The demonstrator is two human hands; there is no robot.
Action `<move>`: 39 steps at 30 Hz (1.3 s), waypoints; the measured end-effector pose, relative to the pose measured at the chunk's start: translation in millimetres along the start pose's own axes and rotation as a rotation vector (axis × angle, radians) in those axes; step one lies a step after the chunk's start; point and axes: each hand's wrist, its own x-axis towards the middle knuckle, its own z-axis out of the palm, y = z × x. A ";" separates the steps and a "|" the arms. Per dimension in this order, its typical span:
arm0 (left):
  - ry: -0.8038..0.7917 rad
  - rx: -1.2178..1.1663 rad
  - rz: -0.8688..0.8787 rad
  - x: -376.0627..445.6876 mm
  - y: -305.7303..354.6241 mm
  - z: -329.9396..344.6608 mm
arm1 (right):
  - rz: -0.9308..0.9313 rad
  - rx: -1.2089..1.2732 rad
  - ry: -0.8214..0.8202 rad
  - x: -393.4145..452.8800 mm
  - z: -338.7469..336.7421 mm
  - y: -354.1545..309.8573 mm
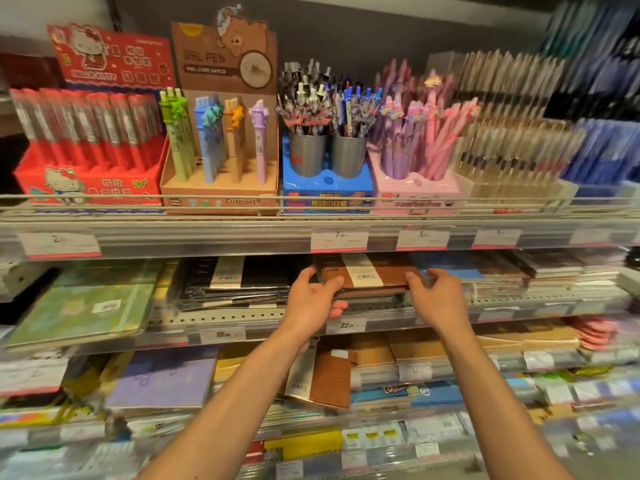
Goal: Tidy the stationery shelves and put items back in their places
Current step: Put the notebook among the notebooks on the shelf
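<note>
Nearest: bottom shelves, blurred, with yellow-tagged packs and a tilted brown notebook [329,382] leaning on a stack below the arms. Purple notebook [162,379] to its left.

Both forearms reach up from the near edge to the middle shelf [277,318].

Left hand [313,299] curls around the left end of the brown notebook stack [370,277]: thumb on top of the cover, fingers wrapped under the near edge. Right hand [438,296] does the same at the right end, thumb on top and fingers bent around the edge. Both hands are gripping, neither one spread.

The stack lies flat on the middle shelf, centre-right, under the price tag [339,239] that reads 7. Its long axis runs left-right, parallel to the shelf front. A white paper band [362,271] crosses the top cover near-to-far, with its barcode toward the near edge. The stack sits roughly square to the shelf, with its near edge just behind the perforated shelf lip.

Black notebook stack [242,282] just beside it on the left, same orientation, also white-banded. Green notebook [83,310] further left, tilted. Mixed stacks to the right are too blurred to tell.

Far, top shelf, left to right: red pen display box [90,181], brown gel pen box [221,181], blue tray with two grey cups [325,157] full of pens, pink pen holder [419,188], then clear pen racks, blurred.
</note>
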 end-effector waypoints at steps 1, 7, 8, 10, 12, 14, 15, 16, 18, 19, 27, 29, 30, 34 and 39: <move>0.004 -0.030 -0.010 -0.4 0.2 0.9 | 0.056 0.105 -0.046 0.3 0.3 -0.3; 0.020 -0.140 -0.027 -0.9 -0.4 -0.6 | 0.288 0.680 -0.177 -2.3 -5.5 -6.8; 0.020 -0.141 -0.018 -1.6 -1.0 -2.5 | 0.293 0.716 -0.168 -4.4 -4.9 -7.6; 0.027 -0.125 0.015 -4.5 -1.9 -8.0 | 0.296 0.788 -0.147 -12.0 -2.1 -11.3; 0.051 -0.106 0.056 -8.2 -1.7 -17.0 | 0.296 0.846 -0.141 -20.8 3.8 -15.4; 0.084 -0.081 0.104 -12.7 -1.4 -31.0 | 0.263 0.889 -0.151 -31.4 12.6 -23.4; 0.103 -0.068 0.126 -15.4 -1.6 -39.8 | 0.242 0.896 -0.158 -37.6 18.5 -28.5; 0.125 -0.061 0.145 -18.2 -2.1 -49.6 | 0.224 0.897 -0.166 -43.8 25.7 -34.1; 0.173 -0.060 0.172 -23.5 -3.4 -71.8 | 0.204 0.909 -0.185 -55.2 43.7 -46.8; 0.197 -0.060 0.178 -25.8 -4.8 -83.2 | 0.198 0.921 -0.197 -60.7 54.3 -53.1; 0.353 0.053 0.213 -26.9 -9.1 -152.7 | 0.212 1.006 -0.266 -92.8 131.3 -96.0; 0.374 0.060 0.191 -23.5 -11.7 -161.2 | 0.223 0.976 -0.254 -96.2 142.6 -101.1; 0.372 0.060 0.180 -23.4 -14.0 -163.4 | 0.225 0.956 -0.249 -98.0 147.0 -101.0; 0.335 0.131 0.178 -32.0 -32.2 -166.6 | 0.154 0.853 -0.282 -104.7 148.2 -91.3; 0.355 0.191 0.184 -27.9 -48.0 -172.3 | 0.003 0.609 -0.377 -107.5 137.5 -79.8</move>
